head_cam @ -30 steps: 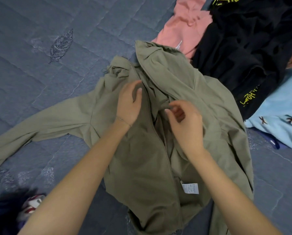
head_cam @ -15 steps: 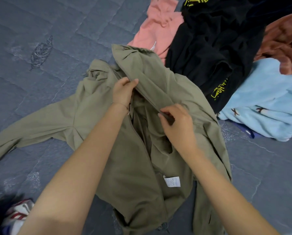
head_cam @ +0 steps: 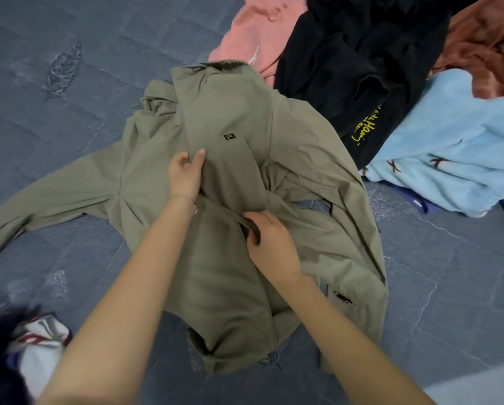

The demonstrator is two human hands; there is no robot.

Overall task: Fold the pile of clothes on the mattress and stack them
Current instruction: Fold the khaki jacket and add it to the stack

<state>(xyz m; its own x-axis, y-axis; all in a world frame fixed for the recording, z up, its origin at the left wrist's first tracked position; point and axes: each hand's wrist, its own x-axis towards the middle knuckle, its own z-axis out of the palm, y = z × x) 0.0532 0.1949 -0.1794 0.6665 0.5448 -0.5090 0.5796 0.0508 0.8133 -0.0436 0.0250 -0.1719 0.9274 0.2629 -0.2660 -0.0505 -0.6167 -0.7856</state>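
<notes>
An olive-green jacket (head_cam: 303, 159) lies spread on the grey-blue quilted mattress (head_cam: 54, 118), one sleeve stretched out to the left. Its right front panel, with a small dark logo patch, lies folded over the chest. My left hand (head_cam: 186, 173) pinches the zip edge of that panel near the chest. My right hand (head_cam: 271, 247) grips the front edge lower down, at the jacket's middle. The unfolded pile sits at the upper right: a pink garment (head_cam: 256, 33), a black garment with yellow lettering (head_cam: 361, 54), a rust-orange one (head_cam: 490, 45) and a light-blue fleece (head_cam: 455, 147).
A white, red and dark garment (head_cam: 37, 346) lies crumpled at the bottom left beside my left forearm. Bare mattress stretches across the upper left and at the right below the blue fleece. A pale strip (head_cam: 478, 387) shows at the bottom right corner.
The jacket's right front panel has been pulled leftwards over the open inside, hiding the lining and care label. Both hands moved lower on the jacket's front edge.
</notes>
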